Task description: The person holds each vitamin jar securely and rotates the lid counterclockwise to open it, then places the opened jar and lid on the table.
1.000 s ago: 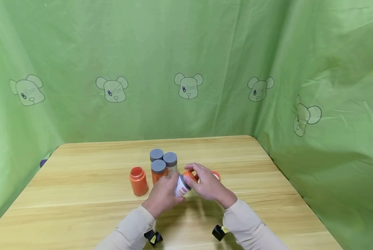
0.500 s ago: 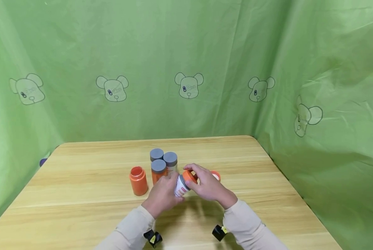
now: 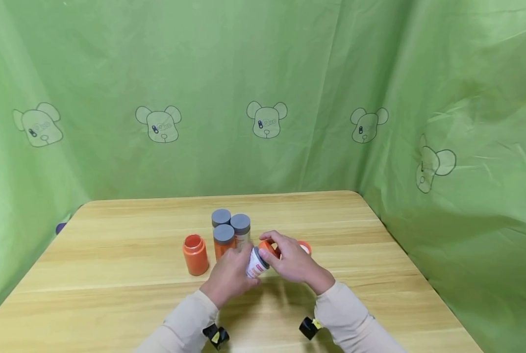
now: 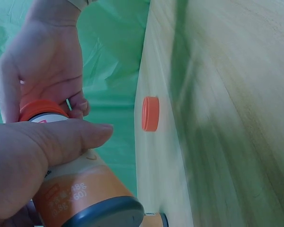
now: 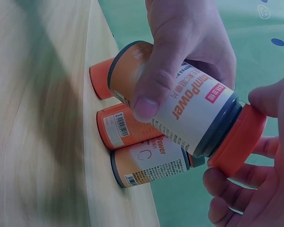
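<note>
My left hand grips a pill bottle with a white and orange label, thumb across its side. The bottle leans to the right above the table, its grey base toward the left wrist camera. At its mouth sits an orange cap, and the thumb and fingers of my right hand pinch the cap's edge. A dark grey neck band shows just below the cap. Beyond my right hand a loose orange cap lies on the table, partly hidden by that hand in the head view.
Three grey-lidded bottles stand clustered just behind my left hand. To their left is an uncapped orange bottle with its mouth up. Green curtain hangs behind and beside the wooden table.
The right thumb and fingers have shifted back and forth around the orange cap at the bottle's mouth. The left hand keeps its grip, and the other bottles stay where they were.
</note>
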The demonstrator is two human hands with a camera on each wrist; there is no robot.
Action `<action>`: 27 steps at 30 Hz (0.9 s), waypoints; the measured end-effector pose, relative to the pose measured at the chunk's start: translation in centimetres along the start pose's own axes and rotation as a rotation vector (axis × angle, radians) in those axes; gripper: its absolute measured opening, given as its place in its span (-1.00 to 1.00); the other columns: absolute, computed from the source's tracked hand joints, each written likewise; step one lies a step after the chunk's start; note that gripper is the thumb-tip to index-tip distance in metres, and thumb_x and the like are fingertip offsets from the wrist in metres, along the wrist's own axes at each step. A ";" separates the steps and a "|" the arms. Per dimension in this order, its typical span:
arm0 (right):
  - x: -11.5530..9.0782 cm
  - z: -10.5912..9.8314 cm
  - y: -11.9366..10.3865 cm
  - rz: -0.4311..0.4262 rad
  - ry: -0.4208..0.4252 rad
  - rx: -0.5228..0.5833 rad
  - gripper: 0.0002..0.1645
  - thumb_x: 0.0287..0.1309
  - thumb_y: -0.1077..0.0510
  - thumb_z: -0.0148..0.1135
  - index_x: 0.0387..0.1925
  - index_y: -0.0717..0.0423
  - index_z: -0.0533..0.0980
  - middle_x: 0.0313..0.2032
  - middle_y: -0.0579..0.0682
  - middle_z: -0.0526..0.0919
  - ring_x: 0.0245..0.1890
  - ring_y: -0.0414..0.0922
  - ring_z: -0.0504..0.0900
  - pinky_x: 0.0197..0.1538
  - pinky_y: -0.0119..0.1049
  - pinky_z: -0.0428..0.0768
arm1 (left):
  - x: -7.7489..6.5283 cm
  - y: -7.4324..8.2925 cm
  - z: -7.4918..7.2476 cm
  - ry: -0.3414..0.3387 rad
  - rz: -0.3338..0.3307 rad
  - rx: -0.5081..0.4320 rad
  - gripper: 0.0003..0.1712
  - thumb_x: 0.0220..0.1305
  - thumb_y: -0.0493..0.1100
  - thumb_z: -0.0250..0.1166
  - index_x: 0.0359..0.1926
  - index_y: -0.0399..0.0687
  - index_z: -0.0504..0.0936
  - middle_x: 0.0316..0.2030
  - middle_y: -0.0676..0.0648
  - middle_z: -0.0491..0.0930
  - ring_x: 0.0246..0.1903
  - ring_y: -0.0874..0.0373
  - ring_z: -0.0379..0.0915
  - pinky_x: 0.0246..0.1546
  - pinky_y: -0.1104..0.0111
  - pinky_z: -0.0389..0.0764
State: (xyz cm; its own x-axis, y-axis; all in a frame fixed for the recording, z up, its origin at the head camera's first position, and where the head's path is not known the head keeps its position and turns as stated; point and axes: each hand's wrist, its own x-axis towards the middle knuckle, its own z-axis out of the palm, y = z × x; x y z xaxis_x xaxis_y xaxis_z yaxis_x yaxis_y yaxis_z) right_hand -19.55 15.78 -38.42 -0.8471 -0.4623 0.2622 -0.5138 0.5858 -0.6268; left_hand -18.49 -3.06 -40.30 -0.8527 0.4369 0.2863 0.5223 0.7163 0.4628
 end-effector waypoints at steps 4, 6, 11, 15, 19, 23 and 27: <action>-0.1 0.0 0.0 -0.053 0.006 0.008 -0.58 0.32 0.13 0.11 0.15 0.20 0.40 -0.06 0.01 0.56 -0.25 -0.14 0.52 -0.18 -0.18 0.56 | 0.0 0.0 0.0 -0.005 0.002 0.000 -0.28 -0.21 -0.11 0.64 -0.04 -0.19 0.46 -0.36 -0.05 0.55 -0.41 0.13 0.49 -0.42 0.36 0.56; -0.1 0.0 0.1 -0.063 0.009 0.007 -0.56 0.32 0.12 0.11 0.16 0.21 0.39 -0.05 0.01 0.55 -0.22 -0.12 0.52 -0.17 -0.17 0.56 | 0.0 0.1 0.0 -0.009 -0.006 -0.003 -0.29 -0.21 -0.11 0.64 -0.04 -0.18 0.46 -0.36 -0.05 0.55 -0.41 0.13 0.49 -0.41 0.36 0.56; -0.1 -0.1 0.0 -0.028 0.024 -0.021 -0.53 0.39 0.00 0.08 0.16 0.21 0.39 -0.03 0.09 0.56 -0.25 -0.10 0.54 -0.19 -0.17 0.57 | 0.1 0.2 -0.1 -0.005 -0.001 0.007 -0.31 -0.21 -0.11 0.64 -0.07 -0.17 0.46 -0.37 -0.04 0.54 -0.43 0.14 0.48 -0.44 0.38 0.55; -0.1 0.0 0.0 0.027 0.012 -0.004 -0.53 0.39 -0.05 0.07 0.14 0.17 0.41 -0.07 0.10 0.57 -0.35 -0.11 0.55 -0.27 -0.23 0.56 | 0.2 0.3 0.0 -0.017 -0.010 0.009 -0.31 -0.20 -0.10 0.63 -0.07 -0.17 0.46 -0.37 -0.04 0.53 -0.41 0.13 0.47 -0.43 0.37 0.55; -0.1 0.0 0.1 0.039 0.004 0.006 -0.55 0.39 -0.04 0.08 0.14 0.14 0.41 -0.11 0.03 0.57 -0.35 -0.11 0.53 -0.29 -0.27 0.53 | 0.3 0.4 0.0 -0.027 -0.018 0.005 -0.31 -0.19 -0.10 0.63 -0.06 -0.17 0.46 -0.36 -0.05 0.53 -0.40 0.12 0.47 -0.41 0.36 0.55; -0.2 0.0 0.2 -0.001 0.010 0.002 -0.58 0.37 0.03 0.09 0.15 0.15 0.41 -0.09 0.00 0.56 -0.27 -0.09 0.53 -0.23 -0.15 0.56 | 0.3 0.4 0.0 -0.021 -0.012 0.008 -0.31 -0.20 -0.10 0.63 -0.07 -0.17 0.46 -0.37 -0.04 0.53 -0.40 0.13 0.48 -0.42 0.36 0.55; -0.2 -0.2 0.3 -0.043 0.013 0.004 -0.59 0.35 0.09 0.11 0.15 0.17 0.40 -0.07 0.01 0.55 -0.23 -0.08 0.52 -0.19 -0.08 0.57 | 0.3 0.4 0.0 -0.020 -0.009 0.022 -0.30 -0.20 -0.09 0.63 -0.05 -0.18 0.46 -0.36 -0.05 0.54 -0.39 0.12 0.48 -0.41 0.36 0.55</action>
State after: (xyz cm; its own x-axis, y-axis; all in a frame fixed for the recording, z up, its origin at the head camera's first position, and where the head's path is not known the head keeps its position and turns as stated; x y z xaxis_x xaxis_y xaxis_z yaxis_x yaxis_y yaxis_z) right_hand -19.53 16.15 -38.53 -0.8259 -0.4783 0.2986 -0.5493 0.5630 -0.6175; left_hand -18.53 -2.65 -40.00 -0.8575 0.4409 0.2652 0.5145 0.7319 0.4468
